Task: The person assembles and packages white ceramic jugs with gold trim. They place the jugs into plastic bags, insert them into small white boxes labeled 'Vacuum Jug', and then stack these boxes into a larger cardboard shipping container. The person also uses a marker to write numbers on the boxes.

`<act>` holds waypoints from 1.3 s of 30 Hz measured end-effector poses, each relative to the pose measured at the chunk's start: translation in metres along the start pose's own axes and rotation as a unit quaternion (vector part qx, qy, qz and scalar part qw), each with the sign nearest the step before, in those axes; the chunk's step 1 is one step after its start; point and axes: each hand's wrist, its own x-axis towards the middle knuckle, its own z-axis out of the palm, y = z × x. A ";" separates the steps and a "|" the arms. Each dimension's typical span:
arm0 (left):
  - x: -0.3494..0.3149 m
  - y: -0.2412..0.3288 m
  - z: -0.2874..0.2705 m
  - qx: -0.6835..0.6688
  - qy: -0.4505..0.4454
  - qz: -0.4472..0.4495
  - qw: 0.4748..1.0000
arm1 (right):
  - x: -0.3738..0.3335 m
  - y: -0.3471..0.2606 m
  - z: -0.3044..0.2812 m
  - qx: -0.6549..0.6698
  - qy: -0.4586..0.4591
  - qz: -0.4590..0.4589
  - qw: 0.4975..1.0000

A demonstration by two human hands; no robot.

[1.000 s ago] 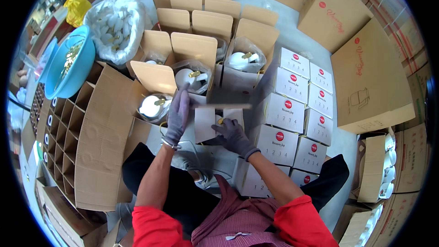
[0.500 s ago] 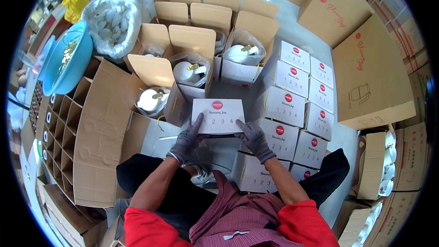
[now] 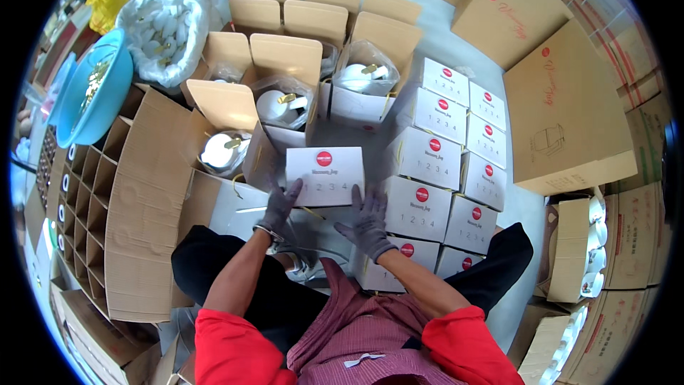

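Observation:
A closed white carton [image 3: 325, 176] with a red round mark stands in front of me, between the open cartons and the stacked ones. My left hand [image 3: 279, 210], in a grey glove, has its fingers apart at the carton's lower left corner, the fingertips against or very near it. At its lower right corner my gloved right hand [image 3: 367, 227] is spread open, fingertips close to the edge. Whether they touch is unclear. Left of the carton stands an open carton [image 3: 261, 164] holding a bagged white jug [image 3: 215, 151] with a gold-coloured lever.
More open cartons with bagged jugs [image 3: 281, 107] stand beyond. Closed white cartons [image 3: 425, 158] are stacked at the right. On the left are a blue basin [image 3: 121, 93] of gold-coloured parts, a bag of white parts [image 3: 167, 36] and a divided cardboard box [image 3: 139, 228]. Large brown cartons [image 3: 570, 121] stand far right.
Both hands have loosened from the closed carton they held. My right hand has spread and drawn slightly down from its corner. The whole view has shifted a little.

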 end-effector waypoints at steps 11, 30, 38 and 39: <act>-0.078 0.006 -0.058 0.090 -0.322 -0.143 0.931 | 0.010 0.016 -0.092 0.222 -0.123 -0.136 0.958; 0.018 -0.014 -0.037 0.021 0.061 0.005 0.998 | 0.086 0.031 0.039 0.026 0.050 -0.155 0.986; 0.021 -0.002 -0.002 0.137 -0.101 0.069 0.983 | 0.009 0.025 -0.113 -0.031 0.047 -0.078 0.995; 0.013 0.026 0.010 0.119 -0.141 0.036 0.982 | 0.010 0.033 -0.093 0.044 0.002 -0.080 0.996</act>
